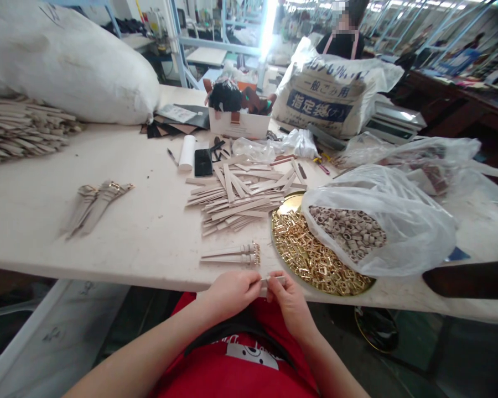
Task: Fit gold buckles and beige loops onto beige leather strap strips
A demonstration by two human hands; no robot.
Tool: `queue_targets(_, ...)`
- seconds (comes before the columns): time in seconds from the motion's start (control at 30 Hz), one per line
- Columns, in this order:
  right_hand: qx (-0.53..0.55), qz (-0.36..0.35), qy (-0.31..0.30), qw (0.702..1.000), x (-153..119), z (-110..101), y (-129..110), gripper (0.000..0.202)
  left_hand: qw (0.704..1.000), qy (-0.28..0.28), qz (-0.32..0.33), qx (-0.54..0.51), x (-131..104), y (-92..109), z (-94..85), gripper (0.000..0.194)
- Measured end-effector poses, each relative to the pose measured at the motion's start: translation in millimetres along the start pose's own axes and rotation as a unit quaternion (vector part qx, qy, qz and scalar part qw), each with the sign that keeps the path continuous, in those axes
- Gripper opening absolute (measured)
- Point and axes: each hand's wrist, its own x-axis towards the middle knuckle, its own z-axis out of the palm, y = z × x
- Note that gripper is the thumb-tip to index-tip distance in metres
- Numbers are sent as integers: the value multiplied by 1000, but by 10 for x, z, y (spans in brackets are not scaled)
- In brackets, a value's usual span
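Note:
At the table's front edge, my left hand [237, 288] and my right hand [287, 298] are close together, both with closed fingers. Between them runs a short stretch of a beige strap [267, 282], pinched from each side; most of it is hidden by the fingers. Just beyond my hands lie a few finished straps with gold buckles [232, 255], their buckle ends facing right. To the right, loose gold buckles [315, 257] fill a round golden tray [291, 202]. Over its far side rests a clear plastic bag [419, 221] of small beige loops [348, 229].
Loose beige strips [240, 199] are heaped mid-table, with a phone [203, 162] and a white roll [186, 153] behind. Buckled straps [97, 204] lie left. A white box [240, 125], a printed sack [336, 91] and a large white sack [74, 66] stand at the back.

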Motion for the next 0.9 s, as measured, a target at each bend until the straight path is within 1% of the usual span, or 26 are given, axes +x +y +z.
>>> queue_targets(0.07, -25, -27, 9, 999, -15, 79, 7, 27, 998, 22, -17, -61, 4, 42, 49, 29)
queue_targets(0.13, -46, -57, 2, 997, 9, 95, 0, 27, 990, 39, -29, -135, 7, 67, 77, 32)
queue_targets(0.2, -92, -89, -21, 992, 96, 3, -34, 29, 980, 41, -26, -192, 18, 62, 77, 36)
queue_targets(0.27, -188, -131, -15, 973, 257, -185, -112, 32, 973, 37, -22, -228, 45, 34, 64, 35)
queue_targets(0.3, -256, -157, 14, 954, 360, -294, -166, 33, 969, 37, -23, -243, 64, 17, 59, 33)
queue_targets(0.33, -344, -180, 54, 920, 473, -399, -225, 31, 966, 39, -28, -255, 85, 2, 59, 31)
queue_targets(0.37, -439, -188, 96, 873, 590, -488, -285, 30, 963, 43, -35, -263, 107, -11, 65, 28)
queue_targets(0.4, -531, -183, 119, 819, 705, -555, -339, 27, 961, 49, -43, -268, 127, -19, 75, 25)
queue_targets(0.43, -603, -168, 134, 768, 811, -598, -382, 24, 960, 57, -50, -268, 144, -24, 90, 23)
queue_targets(0.47, -649, -154, 137, 732, 904, -617, -415, 22, 961, 65, -55, -265, 155, -26, 105, 21)
queue_targets(0.5, -676, -142, 135, 711, 979, -619, -436, 20, 961, 71, -58, -260, 160, -28, 118, 19)
queue_targets(0.53, -685, -137, 132, 704, 1034, -611, -449, 19, 963, 73, -59, -254, 158, -31, 127, 19)
queue_targets(0.6, -678, -141, 127, 710, 1082, -594, -466, 18, 965, 72, -60, -246, 138, -41, 127, 19)
queue_targets(0.67, -673, -154, 125, 712, 1055, -604, -486, 19, 965, 69, -64, -246, 115, -55, 108, 20)
queue_targets(0.7, -652, -166, 119, 730, 1018, -617, -497, 19, 964, 70, -66, -249, 111, -59, 96, 21)
queue_targets(0.73, -609, -175, 106, 766, 969, -628, -507, 19, 962, 71, -68, -254, 115, -60, 86, 22)
queue_targets(0.77, -540, -175, 83, 819, 910, -630, -512, 21, 960, 72, -68, -261, 129, -57, 80, 22)
queue_targets(0.8, -444, -161, 51, 880, 843, -618, -511, 22, 958, 75, -66, -270, 153, -50, 77, 22)
queue_targets(0.83, -330, -130, 15, 935, 770, -589, -502, 23, 954, 77, -64, -281, 183, -39, 79, 22)
queue_targets(0.87, -214, -88, -20, 973, 696, -543, -486, 24, 950, 81, -62, -294, 216, -26, 83, 23)
queue_targets(0.9, -119, -42, -47, 991, 622, -482, -466, 25, 946, 84, -58, -308, 249, -12, 90, 24)
